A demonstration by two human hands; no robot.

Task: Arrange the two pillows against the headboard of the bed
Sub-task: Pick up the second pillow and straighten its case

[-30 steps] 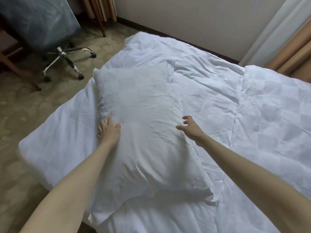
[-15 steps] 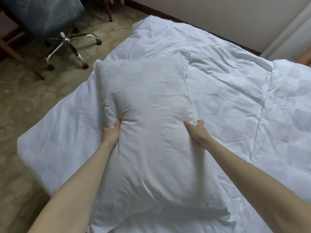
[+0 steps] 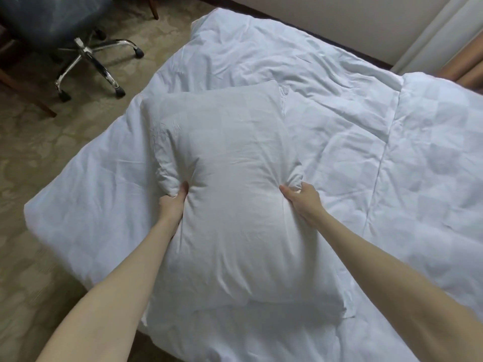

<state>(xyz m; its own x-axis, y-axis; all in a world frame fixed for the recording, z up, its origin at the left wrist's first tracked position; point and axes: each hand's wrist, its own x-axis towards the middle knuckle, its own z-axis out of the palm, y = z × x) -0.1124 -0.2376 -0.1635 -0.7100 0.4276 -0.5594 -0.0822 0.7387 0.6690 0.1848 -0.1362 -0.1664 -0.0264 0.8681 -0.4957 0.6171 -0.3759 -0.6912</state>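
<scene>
A white pillow [image 3: 235, 194] lies lengthwise on the white duvet of the bed [image 3: 326, 105], near its left side. My left hand [image 3: 173, 205] pinches the pillow's left edge at mid-length, and my right hand [image 3: 303, 202] squeezes the right edge opposite it. The fabric bunches in at both grips. A second white pillow [image 3: 439, 163] with a faint check pattern rests on the right part of the bed. No headboard is in view.
A dark office chair [image 3: 86, 45] on a chrome wheeled base stands on the patterned carpet at the upper left. A wooden furniture leg [image 3: 28, 97] is beside it. A beige wall [image 3: 339, 19] and curtains [image 3: 444, 40] border the bed's far side.
Both hands went from resting open by the pillow to closing on its two side edges. The pillow is pinched in at the middle and sits slightly nearer me.
</scene>
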